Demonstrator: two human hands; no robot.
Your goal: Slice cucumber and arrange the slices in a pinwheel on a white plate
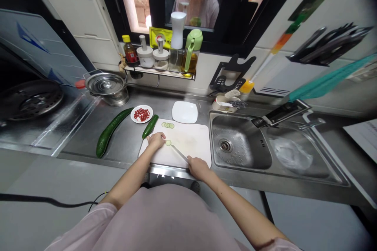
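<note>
"Pink shirt (165, 223) looms closest to us, and beyond it we have the white cutting board (198, 141), one pale green slice (168, 142) lying on it between the two hands!"

"And look at our right hand (199, 168), wrapped round the knife (180, 153), blade angled at that slice. Left hand (156, 140)? Fingers curl beside the slice; whether they pinch anything, we can't tell."

"That's our worry: fingertips so near the blade tip. If that slice skids, we'd say, the edge could catch them."

"We'd watch the row of slices (167, 125) too, near the board's far edge; a stray nudge could scatter it."

"And the short cucumber (150, 126) by the board's left edge, just beyond that left hand: being round, it might roll if bumped."
</note>
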